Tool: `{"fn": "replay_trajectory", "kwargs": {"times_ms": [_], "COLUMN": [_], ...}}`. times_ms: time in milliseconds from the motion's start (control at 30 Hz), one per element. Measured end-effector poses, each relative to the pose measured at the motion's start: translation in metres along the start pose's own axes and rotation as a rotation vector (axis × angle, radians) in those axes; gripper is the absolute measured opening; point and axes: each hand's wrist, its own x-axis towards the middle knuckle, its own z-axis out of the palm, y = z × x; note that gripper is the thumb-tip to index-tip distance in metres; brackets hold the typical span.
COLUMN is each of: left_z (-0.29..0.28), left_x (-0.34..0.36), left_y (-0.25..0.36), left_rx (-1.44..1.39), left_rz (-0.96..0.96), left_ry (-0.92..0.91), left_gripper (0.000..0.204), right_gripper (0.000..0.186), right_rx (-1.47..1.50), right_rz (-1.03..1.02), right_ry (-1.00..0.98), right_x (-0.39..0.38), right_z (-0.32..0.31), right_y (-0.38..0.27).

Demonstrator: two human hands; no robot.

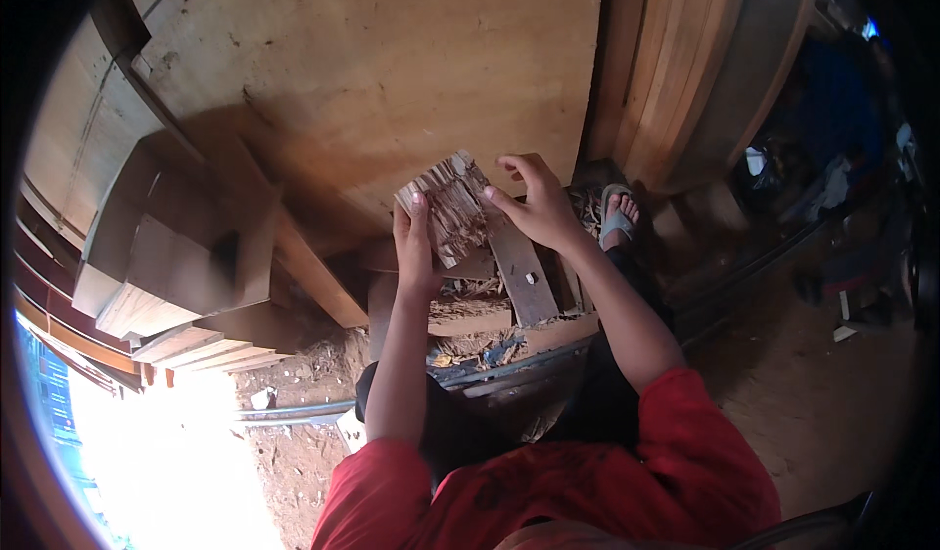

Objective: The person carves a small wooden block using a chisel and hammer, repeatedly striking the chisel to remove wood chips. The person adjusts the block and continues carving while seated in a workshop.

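A rough block of splintered wood (452,207), with a jagged, ridged face, is held up in front of me. My left hand (413,232) grips its left side, the thumb pressed on the front face and the other fingers mostly hidden behind. At the block's right edge is my right hand (539,203), its thumb and forefinger spread apart. The thumb tip meets or overlaps that edge; I cannot tell whether it presses on it. Below the block a narrow board (525,276) slants over scraps of wood, with a small white bit lying on it.
A large plywood sheet (392,61) stands ahead, with long planks (676,70) upright on its right. A wooden box-like piece (186,227) and stacked boards (211,346) are on the left. Metal rails (294,413) cross the dirt floor by my legs. My sandalled foot (619,215) is at right.
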Motion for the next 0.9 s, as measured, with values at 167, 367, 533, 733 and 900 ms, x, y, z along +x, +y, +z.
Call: {"fn": "replay_trajectory", "kwargs": {"times_ms": [167,367,533,733,900], "left_z": [-0.004,-0.002,-0.004,-0.010,-0.007], "left_x": [0.000,0.009,0.007,0.005,0.000], "left_y": [-0.001,-0.006,-0.007,-0.010,-0.015], "left_rx": [0.224,0.509,0.634,0.735,0.754], "left_rz": [0.249,0.476,0.557,0.649,0.610], "left_ry": [0.163,0.225,0.240,0.280,0.401], "left_gripper": [0.042,0.051,0.063,0.072,0.072], "right_gripper": [0.026,0.028,0.026,0.030,0.025], "right_rx": [-0.163,0.031,0.436,0.517,-0.007], "right_rz": [-0.149,0.234,0.609,0.551,-0.061], "right_ry": [-0.170,-0.381,-0.597,-0.498,-0.209], "right_x": [-0.020,-0.015,-0.009,-0.018,-0.027], "right_z": [0.002,0.018,0.016,0.030,0.052], "right_y": [-0.013,-0.010,0.002,0.002,0.005]}}
